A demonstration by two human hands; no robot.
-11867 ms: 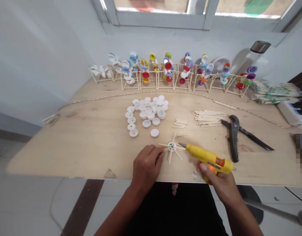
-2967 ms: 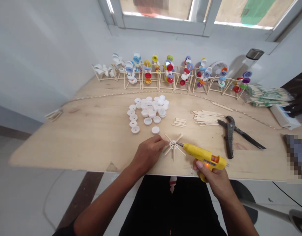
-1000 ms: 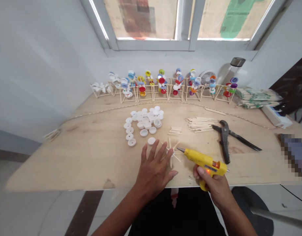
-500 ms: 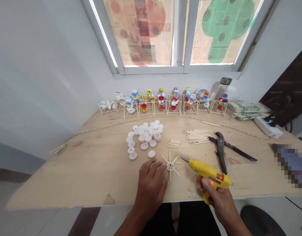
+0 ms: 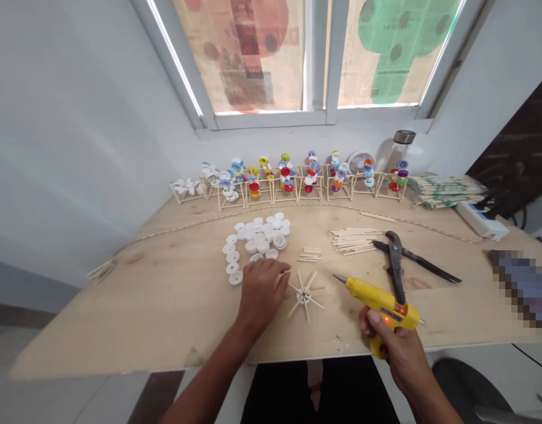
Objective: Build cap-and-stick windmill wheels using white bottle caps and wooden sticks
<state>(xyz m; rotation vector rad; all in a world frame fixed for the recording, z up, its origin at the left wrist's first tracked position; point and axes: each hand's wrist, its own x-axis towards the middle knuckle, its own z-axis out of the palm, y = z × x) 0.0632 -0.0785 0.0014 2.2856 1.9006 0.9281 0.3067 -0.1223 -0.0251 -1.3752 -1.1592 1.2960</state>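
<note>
My left hand (image 5: 263,291) is low over the table beside the white bottle caps (image 5: 257,235), palm down. Its thumb and index finger look apart, and the hand hides the nearest cap. Just right of it lies a spoked wheel of wooden sticks (image 5: 303,295) around a small hub, flat on the wood. My right hand (image 5: 397,341) is wrapped around the handle of a yellow hot glue gun (image 5: 381,300), a red light glowing on its side. The nozzle points left, a little above and right of the wheel, touching nothing.
Short sticks (image 5: 310,254) and longer sticks (image 5: 353,240) lie beyond the wheel. Black pliers (image 5: 395,265) rest behind the glue gun. Stick frames with coloured cap wheels (image 5: 284,176) line the wall. A power strip (image 5: 481,221) and a bottle (image 5: 401,156) stand at the right.
My left hand has moved away from the wheel, forward over the nearest cap. The wheel has turned slightly. The glue gun has shifted a little right, still in my right hand.
</note>
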